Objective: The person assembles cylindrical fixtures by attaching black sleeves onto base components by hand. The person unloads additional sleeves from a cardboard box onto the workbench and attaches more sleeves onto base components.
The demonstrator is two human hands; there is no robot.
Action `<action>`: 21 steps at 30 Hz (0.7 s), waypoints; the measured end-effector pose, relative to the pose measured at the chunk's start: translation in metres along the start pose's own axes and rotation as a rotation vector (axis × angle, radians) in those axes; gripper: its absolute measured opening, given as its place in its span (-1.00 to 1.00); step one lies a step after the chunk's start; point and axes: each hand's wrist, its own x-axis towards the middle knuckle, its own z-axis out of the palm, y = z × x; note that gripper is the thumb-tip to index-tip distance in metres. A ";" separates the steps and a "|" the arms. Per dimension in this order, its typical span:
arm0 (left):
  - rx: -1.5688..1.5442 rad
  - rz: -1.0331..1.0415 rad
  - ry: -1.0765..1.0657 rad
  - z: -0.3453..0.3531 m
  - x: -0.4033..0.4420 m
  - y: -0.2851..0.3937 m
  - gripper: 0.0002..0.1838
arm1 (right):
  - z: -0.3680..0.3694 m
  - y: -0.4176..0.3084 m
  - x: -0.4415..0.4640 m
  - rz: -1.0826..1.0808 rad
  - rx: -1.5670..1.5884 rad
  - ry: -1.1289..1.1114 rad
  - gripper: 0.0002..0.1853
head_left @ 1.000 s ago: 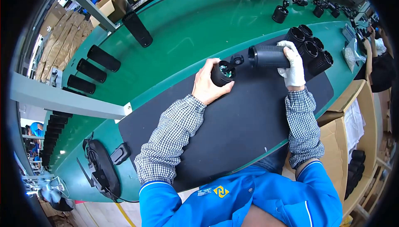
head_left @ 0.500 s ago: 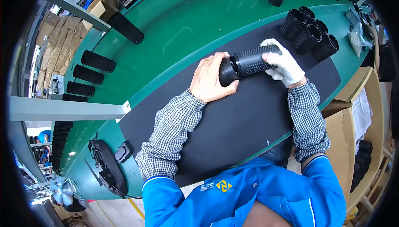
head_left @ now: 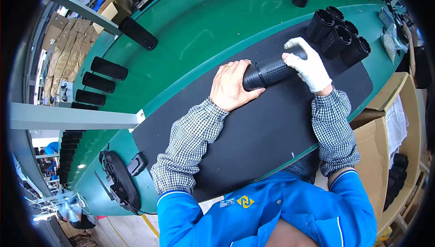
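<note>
The blue jacket (head_left: 213,224) bears a yellow logo (head_left: 245,201), its small lettering unreadable. Over a black mat (head_left: 253,134) on a green table (head_left: 122,141), the bare left hand (head_left: 230,87) grasps one end of a black perforated cylinder (head_left: 274,71); the gloved right hand (head_left: 312,69) curls at the other, whether clenched I cannot tell. An open cardboard box (head_left: 369,149) stands beside the table
</note>
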 end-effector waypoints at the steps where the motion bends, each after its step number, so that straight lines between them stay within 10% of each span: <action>1: 0.007 -0.004 0.010 0.001 0.000 0.000 -0.26 | 0.001 0.005 0.001 -0.018 0.013 0.008 -0.71; 21: 0.351 0.027 0.192 0.017 -0.009 0.016 -0.27 | 0.012 0.023 0.013 -0.023 0.016 0.044 -0.72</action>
